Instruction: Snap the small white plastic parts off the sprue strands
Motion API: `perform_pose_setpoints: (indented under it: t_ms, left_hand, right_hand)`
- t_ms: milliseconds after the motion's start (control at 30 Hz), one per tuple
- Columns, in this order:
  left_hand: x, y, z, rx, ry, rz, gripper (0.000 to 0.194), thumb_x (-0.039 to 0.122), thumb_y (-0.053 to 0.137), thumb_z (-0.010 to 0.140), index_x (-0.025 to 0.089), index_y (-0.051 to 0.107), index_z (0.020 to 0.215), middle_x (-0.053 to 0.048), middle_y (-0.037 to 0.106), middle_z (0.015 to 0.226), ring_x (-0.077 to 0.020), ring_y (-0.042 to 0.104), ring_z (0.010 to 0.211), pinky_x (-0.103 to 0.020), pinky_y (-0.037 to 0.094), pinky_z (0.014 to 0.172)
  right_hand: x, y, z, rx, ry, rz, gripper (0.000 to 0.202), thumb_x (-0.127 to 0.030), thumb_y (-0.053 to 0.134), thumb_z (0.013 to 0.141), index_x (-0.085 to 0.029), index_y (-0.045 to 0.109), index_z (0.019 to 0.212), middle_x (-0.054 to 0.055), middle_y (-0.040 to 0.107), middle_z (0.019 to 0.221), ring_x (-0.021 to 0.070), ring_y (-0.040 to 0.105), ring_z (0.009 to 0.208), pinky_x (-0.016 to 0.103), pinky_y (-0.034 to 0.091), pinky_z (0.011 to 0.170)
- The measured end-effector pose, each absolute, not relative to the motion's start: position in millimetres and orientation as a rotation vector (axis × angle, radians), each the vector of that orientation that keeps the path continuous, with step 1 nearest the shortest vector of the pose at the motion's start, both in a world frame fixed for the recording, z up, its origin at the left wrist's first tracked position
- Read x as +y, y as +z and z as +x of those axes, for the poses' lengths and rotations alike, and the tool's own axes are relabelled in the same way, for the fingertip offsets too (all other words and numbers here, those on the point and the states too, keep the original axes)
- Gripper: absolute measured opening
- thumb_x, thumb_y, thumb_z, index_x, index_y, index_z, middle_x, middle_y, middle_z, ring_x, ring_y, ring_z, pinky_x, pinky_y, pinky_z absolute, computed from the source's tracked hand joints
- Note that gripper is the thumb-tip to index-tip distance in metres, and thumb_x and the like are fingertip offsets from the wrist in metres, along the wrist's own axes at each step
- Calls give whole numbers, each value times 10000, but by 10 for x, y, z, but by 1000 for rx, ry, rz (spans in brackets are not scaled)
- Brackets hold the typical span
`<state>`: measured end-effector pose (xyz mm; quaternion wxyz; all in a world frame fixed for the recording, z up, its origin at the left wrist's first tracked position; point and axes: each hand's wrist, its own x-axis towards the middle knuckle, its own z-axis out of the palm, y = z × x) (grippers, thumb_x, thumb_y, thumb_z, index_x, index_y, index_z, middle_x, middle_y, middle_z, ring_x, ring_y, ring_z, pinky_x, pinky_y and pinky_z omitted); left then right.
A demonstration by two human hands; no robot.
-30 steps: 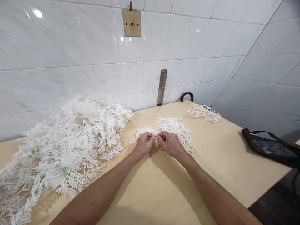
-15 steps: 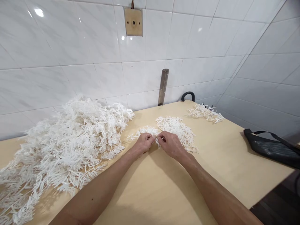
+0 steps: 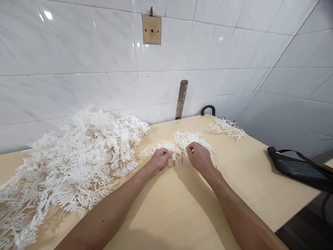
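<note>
My left hand [image 3: 161, 160] is closed on a white branching sprig [image 3: 177, 154], whose thin twigs spread behind and to the right of the fingers. My right hand [image 3: 199, 156] is closed in a pinch a little to the right, in front of a small heap of white sprigs [image 3: 186, 138]; what its fingertips hold, if anything, is too small to make out. A gap separates the two hands. A large pile of white feathery sprigs [image 3: 78, 163] covers the left of the table.
Another small bunch of white twigs [image 3: 227, 128] lies at the table's back right. A black mesh bag [image 3: 299, 168] sits at the right edge. Behind the wooden table [image 3: 249, 180] are a black curved handle [image 3: 208, 107], a metal bracket [image 3: 181, 99] and a tiled wall.
My right hand has moved right, away from my left hand, which stays about where it was with the sprig. More of the sprig shows between them. The view has shifted slightly.
</note>
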<state>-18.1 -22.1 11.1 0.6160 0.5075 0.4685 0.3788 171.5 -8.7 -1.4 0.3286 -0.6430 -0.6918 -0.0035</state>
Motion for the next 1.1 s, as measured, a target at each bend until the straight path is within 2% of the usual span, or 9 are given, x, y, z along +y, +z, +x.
perform_pose_setpoints:
  t_ms: [100, 167, 300, 433, 667, 967, 1100]
  left_hand:
    - [-191, 57, -182, 982, 979, 1117, 417, 514, 744, 702, 187, 484, 707, 107, 290, 484, -26, 174, 387, -201, 93, 387]
    - [-172, 24, -184, 948, 1023, 1103, 419, 508, 761, 684, 184, 497, 698, 107, 295, 474, -28, 199, 379, -201, 131, 379]
    - [-156, -19, -179, 956, 1059, 1118, 390, 492, 755, 699, 174, 534, 743, 84, 390, 502, -39, 294, 384, -200, 230, 375]
    - [-156, -19, -164, 955, 1064, 1148, 388, 494, 742, 716, 173, 525, 739, 79, 402, 522, -38, 303, 397, -196, 259, 373]
    - [-160, -40, -130, 1025, 1098, 1147, 369, 478, 719, 744, 184, 496, 736, 93, 379, 488, -37, 292, 371, -190, 244, 360]
    - [-161, -68, -110, 1067, 1119, 1161, 342, 460, 695, 770, 185, 491, 758, 98, 381, 491, -37, 299, 360, -190, 232, 366]
    - [-169, -39, -114, 1081, 1082, 1178, 335, 461, 686, 771, 185, 498, 751, 89, 396, 497, -43, 313, 366, -196, 243, 366]
  right_hand:
    - [-78, 50, 1816, -1671, 12, -1617, 106, -224, 515, 847, -181, 608, 822, 72, 671, 842, 195, 593, 713, 328, 429, 710]
    - [-110, 89, 1780, -1626, 179, -1530, 149, -283, 529, 851, -185, 642, 859, 61, 675, 832, 175, 596, 652, 329, 462, 696]
    - [-189, 91, 1587, -1544, 847, -1384, 261, -426, 552, 857, -196, 665, 904, -11, 587, 586, 131, 525, 443, 274, 458, 479]
    - [-211, 39, 1486, -1501, 1166, -1243, 294, -449, 608, 823, -174, 662, 912, -35, 531, 519, 111, 481, 416, 231, 415, 389]
    - [-204, 11, 1492, -1487, 1210, -1228, 274, -417, 645, 793, -163, 668, 894, -42, 527, 502, 100, 470, 417, 211, 408, 367]
    - [-182, -66, 1475, -1521, 1236, -1235, 279, -453, 640, 795, -174, 644, 804, -44, 519, 505, 92, 454, 398, 209, 394, 370]
    - [-203, -12, 1491, -1527, 1228, -1232, 283, -449, 652, 786, -168, 649, 822, -32, 531, 545, 99, 478, 438, 211, 412, 390]
